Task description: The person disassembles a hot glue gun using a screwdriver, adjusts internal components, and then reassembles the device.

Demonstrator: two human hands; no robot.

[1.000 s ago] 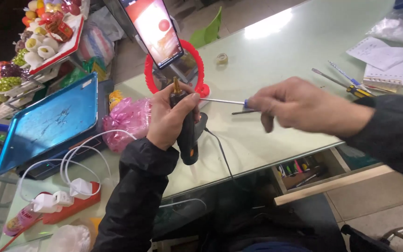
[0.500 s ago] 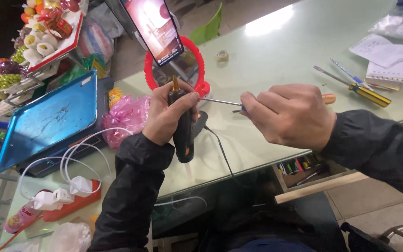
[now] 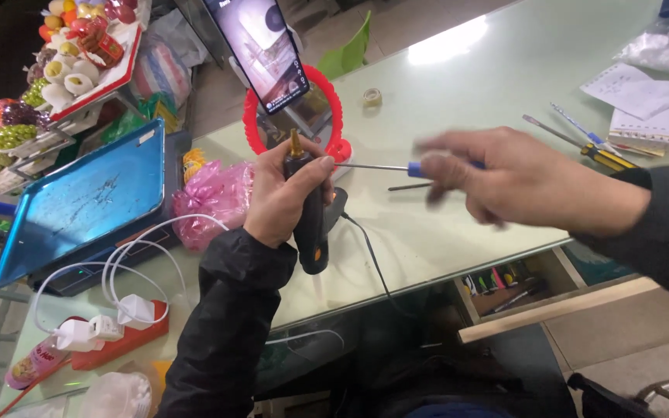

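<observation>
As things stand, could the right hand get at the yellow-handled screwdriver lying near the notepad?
Probably yes. The right hand hovers over bare glass tabletop, and nothing stands between it and the yellow-handled screwdriver. It already grips a blue-handled screwdriver, though.

black tool [image 3: 310,224], orange button | blue-handled screwdriver [image 3: 396,168] | red ring [image 3: 253,128] | pink bag [image 3: 214,197] | blue tray [image 3: 79,201]

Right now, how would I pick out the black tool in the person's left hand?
Start at the pale green glass table and find the red ring stand propping up a phone. Just in front, the left hand holds upright a black tool: brass tip, orange button, trailing cord.
</observation>
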